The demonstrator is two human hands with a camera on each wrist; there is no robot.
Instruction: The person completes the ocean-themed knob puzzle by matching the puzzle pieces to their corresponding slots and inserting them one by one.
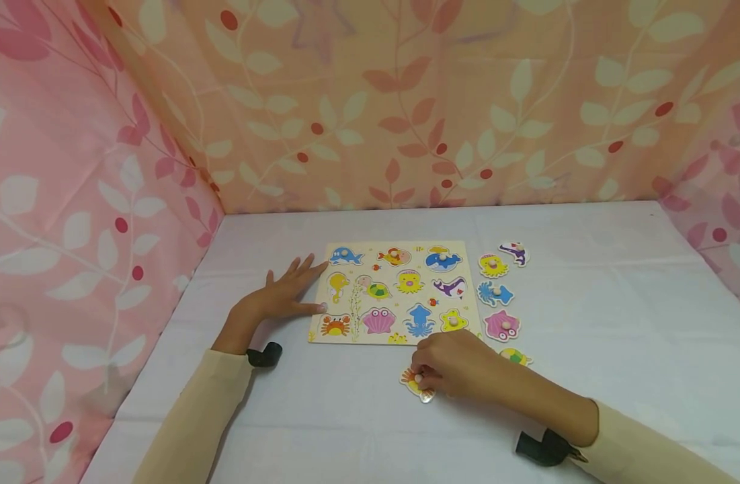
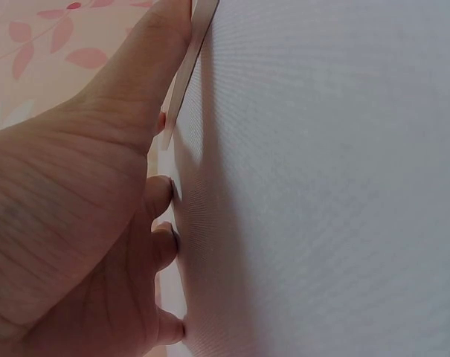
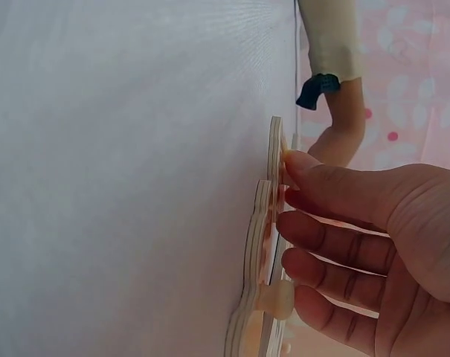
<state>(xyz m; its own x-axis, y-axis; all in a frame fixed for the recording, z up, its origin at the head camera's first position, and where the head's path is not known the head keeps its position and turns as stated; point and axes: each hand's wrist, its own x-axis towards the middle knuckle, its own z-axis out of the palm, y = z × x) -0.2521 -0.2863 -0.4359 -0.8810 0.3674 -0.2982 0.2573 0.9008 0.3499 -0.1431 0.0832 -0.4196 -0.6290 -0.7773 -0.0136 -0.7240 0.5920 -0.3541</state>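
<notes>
White table (image 1: 618, 302): splayed left hand (image 1: 285, 294) touches puzzle board (image 1: 400, 306); right hand (image 1: 456, 363) pinches crab piece (image 1: 408, 379), apparently for pickup, probably needing a leftward lift.

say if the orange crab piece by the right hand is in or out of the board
Out: the orange crab piece, pinched by the right hand, is past the near edge of the board.

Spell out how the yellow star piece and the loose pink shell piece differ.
The star piece is yellow; the shell piece is pink. The star piece sits in the board; the shell piece lies loose on the table, right of the board. Both are flat and knobbed.
</notes>
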